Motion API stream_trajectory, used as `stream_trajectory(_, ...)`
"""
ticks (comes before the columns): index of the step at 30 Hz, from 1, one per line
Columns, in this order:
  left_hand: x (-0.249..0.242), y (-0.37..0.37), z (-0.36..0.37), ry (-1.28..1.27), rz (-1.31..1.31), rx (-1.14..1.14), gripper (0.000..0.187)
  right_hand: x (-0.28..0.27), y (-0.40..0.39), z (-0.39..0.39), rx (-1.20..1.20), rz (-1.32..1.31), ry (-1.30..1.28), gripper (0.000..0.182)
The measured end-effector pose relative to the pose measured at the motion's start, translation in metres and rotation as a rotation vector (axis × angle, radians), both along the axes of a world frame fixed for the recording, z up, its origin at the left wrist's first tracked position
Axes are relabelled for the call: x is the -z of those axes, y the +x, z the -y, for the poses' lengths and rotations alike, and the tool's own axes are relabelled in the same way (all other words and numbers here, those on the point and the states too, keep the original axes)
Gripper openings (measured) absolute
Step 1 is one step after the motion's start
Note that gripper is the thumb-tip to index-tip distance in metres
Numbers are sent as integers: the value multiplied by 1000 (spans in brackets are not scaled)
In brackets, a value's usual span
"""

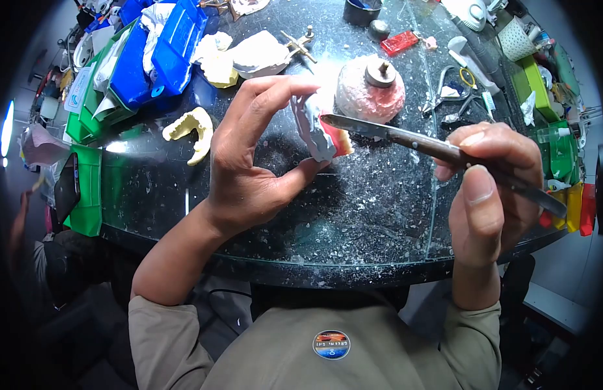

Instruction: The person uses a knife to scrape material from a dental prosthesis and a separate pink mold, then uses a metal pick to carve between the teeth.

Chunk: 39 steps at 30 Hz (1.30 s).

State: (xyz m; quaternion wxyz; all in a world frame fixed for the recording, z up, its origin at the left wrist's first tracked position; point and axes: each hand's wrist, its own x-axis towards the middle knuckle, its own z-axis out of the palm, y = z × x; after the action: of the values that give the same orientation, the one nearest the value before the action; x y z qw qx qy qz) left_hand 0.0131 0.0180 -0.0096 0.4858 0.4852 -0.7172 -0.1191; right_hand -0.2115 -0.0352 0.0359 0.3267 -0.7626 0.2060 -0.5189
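Observation:
Between the thumb and fingers of my left hand (246, 159) is a dental model (309, 127), grey-white on its outer side with pink wax (341, 140) on the side facing right. My right hand (499, 179) is closed around the dark brown handle of a wax knife (421, 141), held slanting across the table. Its metal blade points left, the tip right at the upper edge of the pink wax. Behind the blade stands a round jar (369, 97) crusted in pink and white, with a metal collar on top.
A cream horseshoe-shaped dental cast (197, 133) lies left of my hand. Blue bins (178, 49) and a green bin (87, 188) line the left side. White plaster pieces (259, 53), a red block (399, 43) and yellow-ringed tools (467, 78) lie farther back.

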Motion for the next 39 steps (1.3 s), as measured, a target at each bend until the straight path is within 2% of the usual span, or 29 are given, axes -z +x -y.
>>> stream_trajectory(3,-1,-6,1,-46,-88,-35,61,-1,1,-3,5,-13,-24,25)
stream_trajectory(9,2,-4,2,-53,-89,-18,62,-1,0,-2,-12,-60,-97,25)
stream_trajectory(12,2,2,0,1,-3,17,65,-1,-1,-2,-22,-67,-115,25)
stream_trajectory(27,0,1,-1,12,-1,9,69,-2,-1,-1,-4,-71,-168,26)
stream_trajectory(30,0,2,0,73,-65,43,71,-2,-1,-1,11,-48,-168,27)
stream_trajectory(33,3,-3,2,94,-296,84,65,-2,-2,1,12,-28,-145,27)
stream_trajectory(39,4,-3,3,140,-330,157,68,-1,-3,2,0,-63,-143,26)
